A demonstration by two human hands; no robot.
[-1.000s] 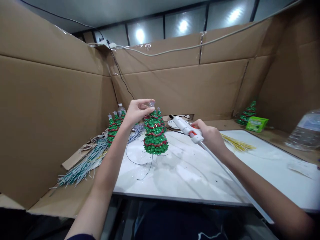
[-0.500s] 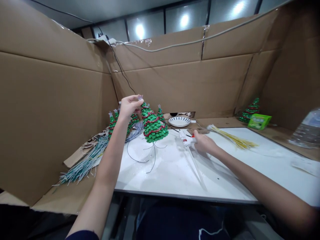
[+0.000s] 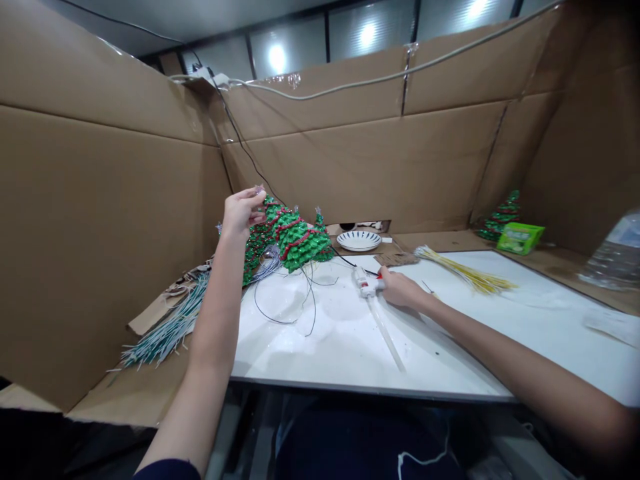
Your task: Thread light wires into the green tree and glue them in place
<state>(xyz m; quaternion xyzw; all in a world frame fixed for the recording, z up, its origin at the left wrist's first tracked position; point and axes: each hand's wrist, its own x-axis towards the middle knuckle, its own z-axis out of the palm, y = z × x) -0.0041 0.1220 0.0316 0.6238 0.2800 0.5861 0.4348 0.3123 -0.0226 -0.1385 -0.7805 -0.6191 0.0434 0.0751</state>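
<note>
By its star tip, my left hand (image 3: 243, 212) pinches a small green Christmas tree (image 3: 297, 239) with red garland. The tree is tilted, its base toward the right, and dark wires (image 3: 311, 303) trail under it onto the white board. My right hand (image 3: 400, 288) is closed around the red-and-white end of a white glue gun (image 3: 366, 281), low over the board. A long clear glue stick (image 3: 387, 337) sticks out of the gun toward me. More green trees (image 3: 256, 248) stand behind my left hand, partly hidden by it and by the held tree.
Left lies a bundle of pale blue-green wires (image 3: 173, 323). At the back is a patterned plate (image 3: 359, 241); to its right are yellow strands (image 3: 465, 272), a green packet (image 3: 520, 238), another tree (image 3: 501, 217) and a plastic bottle (image 3: 613, 257). Cardboard walls (image 3: 340, 160) enclose the table.
My left hand has moved left with the tree, which leans over more now. My right hand and the glue gun have shifted slightly left and down.
</note>
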